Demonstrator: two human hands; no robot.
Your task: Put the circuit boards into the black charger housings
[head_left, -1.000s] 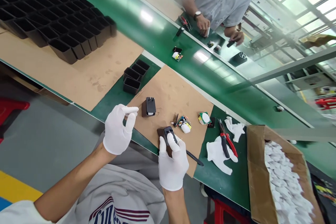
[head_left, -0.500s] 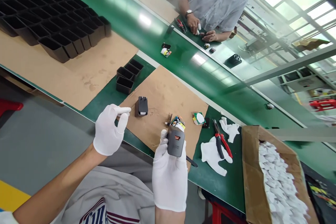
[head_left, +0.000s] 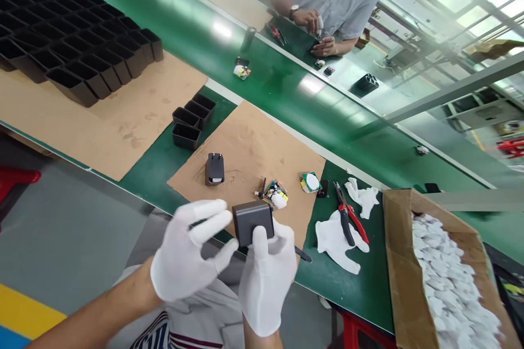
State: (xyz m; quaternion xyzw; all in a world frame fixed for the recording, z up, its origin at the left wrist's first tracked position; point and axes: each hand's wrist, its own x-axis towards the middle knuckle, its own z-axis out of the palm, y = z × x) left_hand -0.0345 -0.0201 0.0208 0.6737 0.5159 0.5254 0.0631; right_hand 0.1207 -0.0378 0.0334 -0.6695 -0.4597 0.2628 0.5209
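In a white glove, my right hand (head_left: 268,270) grips a black charger housing (head_left: 252,218) above the front edge of the cardboard sheet (head_left: 249,136). Its thumb lies across the near side. My left hand (head_left: 192,251), gloved too, has its fingers apart just left of the housing; whether a fingertip touches it I cannot tell. A black plug charger (head_left: 215,169) with two metal prongs stands on the cardboard. Just beyond the housing lies a circuit board with small parts (head_left: 275,193), and another board with a white round pad (head_left: 311,181) rests at the sheet's right edge.
Rows of black cases (head_left: 82,43) fill the left cardboard; several more cases (head_left: 186,133) stand near it. Red-handled pliers (head_left: 347,215) lie on a white glove (head_left: 338,242) at right. A cardboard box (head_left: 403,262) holds white bundles. Across a partition, another person's hands (head_left: 321,38) work.
My right hand has turned the housing so a plain side shows instead of the face with a slot. My left hand has moved right, close to it, and spread its fingers.
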